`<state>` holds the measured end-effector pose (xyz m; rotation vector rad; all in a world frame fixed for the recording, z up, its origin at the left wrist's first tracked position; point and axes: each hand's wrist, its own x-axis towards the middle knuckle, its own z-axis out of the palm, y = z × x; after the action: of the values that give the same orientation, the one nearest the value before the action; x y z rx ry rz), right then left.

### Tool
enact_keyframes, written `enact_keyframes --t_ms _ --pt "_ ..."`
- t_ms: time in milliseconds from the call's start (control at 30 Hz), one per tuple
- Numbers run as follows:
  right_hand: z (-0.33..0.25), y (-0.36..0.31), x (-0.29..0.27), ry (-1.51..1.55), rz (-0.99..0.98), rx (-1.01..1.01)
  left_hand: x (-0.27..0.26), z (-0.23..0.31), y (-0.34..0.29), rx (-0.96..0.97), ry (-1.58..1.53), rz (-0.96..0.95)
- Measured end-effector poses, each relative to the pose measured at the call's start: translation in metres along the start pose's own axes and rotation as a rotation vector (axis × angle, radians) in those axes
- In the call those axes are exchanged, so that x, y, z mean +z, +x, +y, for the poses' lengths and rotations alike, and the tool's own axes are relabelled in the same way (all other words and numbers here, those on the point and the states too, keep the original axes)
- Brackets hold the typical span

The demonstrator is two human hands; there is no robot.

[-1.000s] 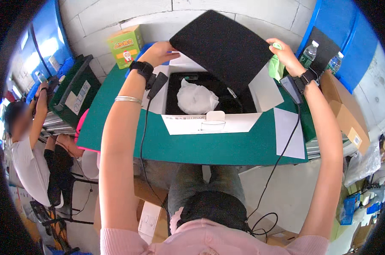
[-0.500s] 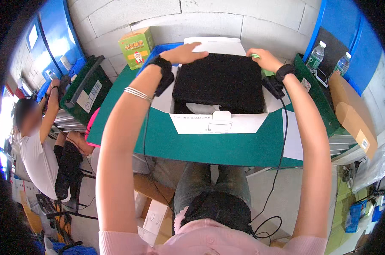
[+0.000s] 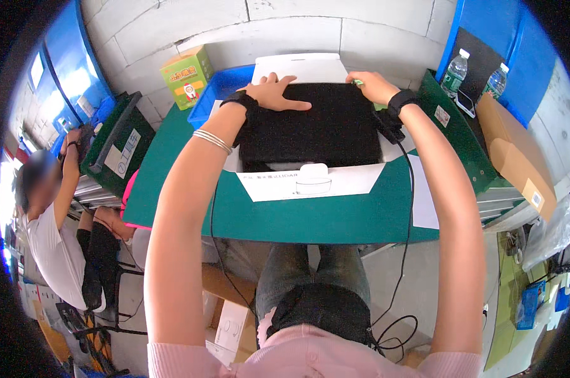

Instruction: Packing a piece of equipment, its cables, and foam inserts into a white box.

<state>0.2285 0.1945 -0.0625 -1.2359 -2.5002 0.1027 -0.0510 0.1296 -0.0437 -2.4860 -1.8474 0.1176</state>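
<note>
A black foam slab [image 3: 313,132] lies in an open white cardboard box [image 3: 354,181] on the green table. My left hand [image 3: 273,94] is open, its fingers spread over the slab's far left corner and its thumb on the top. At the far right corner my right hand [image 3: 376,87] is closed around a small light-green thing [image 3: 359,82], mostly hidden by the fingers. The box's back flap [image 3: 301,66] stands up behind the slab, and its front flap hangs toward me. Only a thin whitish strip shows under the slab's front edge.
A blue tray [image 3: 225,85] and a green carton [image 3: 187,75] stand behind my left arm. Water bottles [image 3: 455,74], a phone [image 3: 465,104] and brown cardboard [image 3: 515,148] are at right. Cables hang from both wrists. A person [image 3: 55,233] sits at far left.
The slab has come down at its front, covering most of the whitish bag seen there before. My left hand has spread its fingers and thumb farther over the slab. The view has shifted slightly.
</note>
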Motion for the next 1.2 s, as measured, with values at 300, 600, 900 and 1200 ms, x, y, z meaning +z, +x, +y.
enact_keyframes --t_ms 300,600,900,1200 --pt "-0.045 0.007 0.003 -0.251 -0.043 -0.130 0.009 0.007 -0.014 0.045 -0.065 -0.186" --pt "-0.090 0.009 0.020 -0.457 -0.178 -0.134 0.007 0.016 -0.019 0.249 0.022 -0.298" --pt "-0.068 0.006 0.037 -0.362 -0.029 -0.153 0.015 0.016 -0.017 0.218 0.071 -0.273" --pt "-0.044 0.000 0.051 0.122 0.169 -0.066 0.019 0.016 -0.017 0.200 0.052 -0.270"
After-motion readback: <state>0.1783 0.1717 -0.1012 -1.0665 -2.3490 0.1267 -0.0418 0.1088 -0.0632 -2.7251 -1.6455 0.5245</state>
